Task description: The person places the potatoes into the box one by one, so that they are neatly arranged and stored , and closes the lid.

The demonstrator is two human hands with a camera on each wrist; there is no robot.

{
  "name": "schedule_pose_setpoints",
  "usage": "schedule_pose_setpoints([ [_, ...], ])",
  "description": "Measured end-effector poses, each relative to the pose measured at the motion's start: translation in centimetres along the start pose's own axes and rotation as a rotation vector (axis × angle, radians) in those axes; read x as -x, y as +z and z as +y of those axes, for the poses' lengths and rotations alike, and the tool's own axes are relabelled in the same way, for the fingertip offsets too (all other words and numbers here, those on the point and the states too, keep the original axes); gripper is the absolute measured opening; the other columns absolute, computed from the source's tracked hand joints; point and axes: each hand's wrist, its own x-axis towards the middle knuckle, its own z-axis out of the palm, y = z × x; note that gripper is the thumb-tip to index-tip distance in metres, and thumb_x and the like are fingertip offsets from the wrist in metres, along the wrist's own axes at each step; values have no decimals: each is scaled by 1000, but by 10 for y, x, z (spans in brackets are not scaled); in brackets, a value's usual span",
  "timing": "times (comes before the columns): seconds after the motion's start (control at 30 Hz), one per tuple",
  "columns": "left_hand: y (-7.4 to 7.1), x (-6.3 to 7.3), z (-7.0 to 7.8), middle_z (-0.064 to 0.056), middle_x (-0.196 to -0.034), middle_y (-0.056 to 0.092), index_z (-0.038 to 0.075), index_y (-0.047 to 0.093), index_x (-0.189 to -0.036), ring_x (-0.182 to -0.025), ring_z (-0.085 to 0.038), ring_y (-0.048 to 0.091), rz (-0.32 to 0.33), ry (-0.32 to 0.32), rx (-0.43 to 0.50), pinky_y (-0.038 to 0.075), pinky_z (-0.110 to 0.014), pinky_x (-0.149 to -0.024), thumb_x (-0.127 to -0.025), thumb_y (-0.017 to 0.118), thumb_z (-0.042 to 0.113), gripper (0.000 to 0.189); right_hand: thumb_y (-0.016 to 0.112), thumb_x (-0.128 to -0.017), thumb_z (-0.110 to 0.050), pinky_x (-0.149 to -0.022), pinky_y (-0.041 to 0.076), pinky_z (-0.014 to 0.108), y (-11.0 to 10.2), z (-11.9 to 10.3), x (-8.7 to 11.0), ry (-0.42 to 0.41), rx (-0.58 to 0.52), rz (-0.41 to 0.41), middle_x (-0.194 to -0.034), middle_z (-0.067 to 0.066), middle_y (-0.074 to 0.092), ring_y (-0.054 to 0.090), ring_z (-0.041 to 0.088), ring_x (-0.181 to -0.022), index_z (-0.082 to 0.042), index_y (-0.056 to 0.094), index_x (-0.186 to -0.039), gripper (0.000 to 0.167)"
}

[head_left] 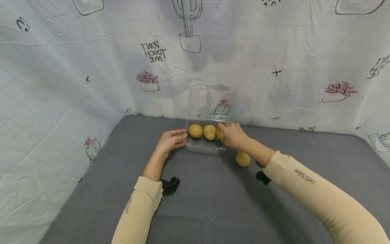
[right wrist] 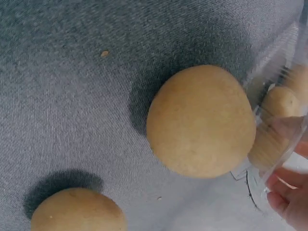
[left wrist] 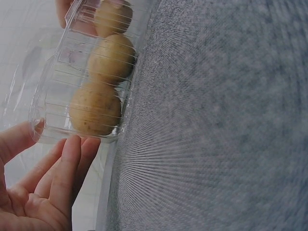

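A clear plastic clamshell box (head_left: 202, 148) stands at the back of the table, its lid (head_left: 210, 91) raised against the backdrop. In it lie two potatoes, a left one (head_left: 195, 131) and a middle one (head_left: 209, 132). My right hand (head_left: 234, 135) reaches into the right end and grips a third potato (head_left: 220, 133), partly hidden by its fingers. My left hand (head_left: 170, 140) is at the box's left end, its fairly straight fingertips (left wrist: 72, 144) touching the wall and the thumb at the rim.
One loose potato (head_left: 242, 159) rests on the grey table (head_left: 207, 196) just right of the box. Another potato (right wrist: 79, 211) shows in the right wrist view. White printed cloth (head_left: 259, 51) hangs close behind the box.
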Motion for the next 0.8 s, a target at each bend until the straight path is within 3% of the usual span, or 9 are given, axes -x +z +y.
schedule_pose_setpoints([
  [0.17,1,-1,-1,-16,-127,55,6,55,-129,-112,-25,56,-3,-9,3,53,-27,-85,-90,61,13,40,70,-80,-4,-72,51,43,0,-2,-1,43,-28,-18,-108,22,49,53,36,-95,-4,55,-112,36],
  [0.43,-1,-1,-1,-16,-127,55,6,54,-129,-113,-26,56,-9,5,5,53,-28,-87,-91,60,13,40,72,-78,-4,-67,52,40,0,0,-3,33,-17,13,-98,19,57,56,32,-89,-2,61,-108,32],
  [0.67,-1,-2,-1,-17,-128,54,5,53,-130,-114,-26,55,-11,6,2,53,-28,-87,-91,60,13,41,68,-82,-4,-63,52,37,-4,-2,-6,60,-2,-63,-98,17,62,58,29,-88,1,60,-115,35],
  [0.8,0,-1,-1,-17,-127,55,5,53,-130,-113,-26,56,-7,3,-6,53,-28,-87,-90,61,14,41,64,-86,-6,-70,53,39,-6,-2,-7,46,50,-111,-99,17,65,59,32,-92,4,57,-120,36],
])
